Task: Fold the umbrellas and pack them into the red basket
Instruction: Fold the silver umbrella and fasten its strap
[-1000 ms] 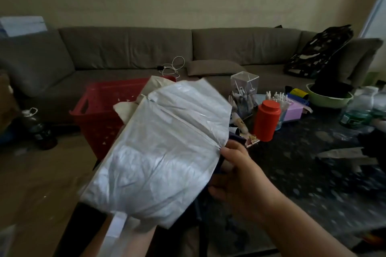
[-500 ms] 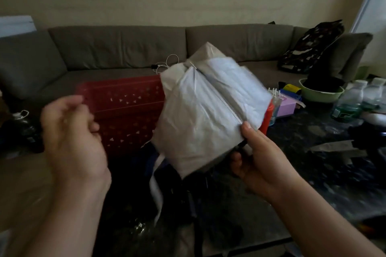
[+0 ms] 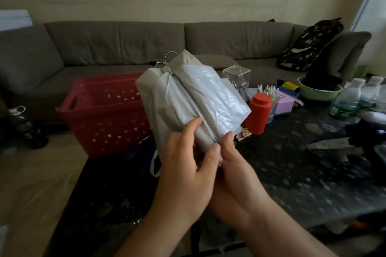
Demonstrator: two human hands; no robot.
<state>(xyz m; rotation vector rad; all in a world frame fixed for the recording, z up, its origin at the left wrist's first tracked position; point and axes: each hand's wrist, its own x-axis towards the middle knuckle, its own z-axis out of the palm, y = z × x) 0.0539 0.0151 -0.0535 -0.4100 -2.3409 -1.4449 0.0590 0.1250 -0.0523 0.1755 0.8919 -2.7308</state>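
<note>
Folding underway | umbrella collapsed, canopy loose, held up above the desk's left edge | left hand and right hand pinch its lower folds | basket beyond, nothing visibly packed | left: wrap, strap, pack

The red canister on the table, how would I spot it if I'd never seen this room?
Start at the dark table in front of the grey sofa. Look just right of the silver umbrella that both hands hold: the red canister stands upright there, near the table's far edge. It is the only red cylinder with a lid, in front of a clear box and a purple box.
</note>
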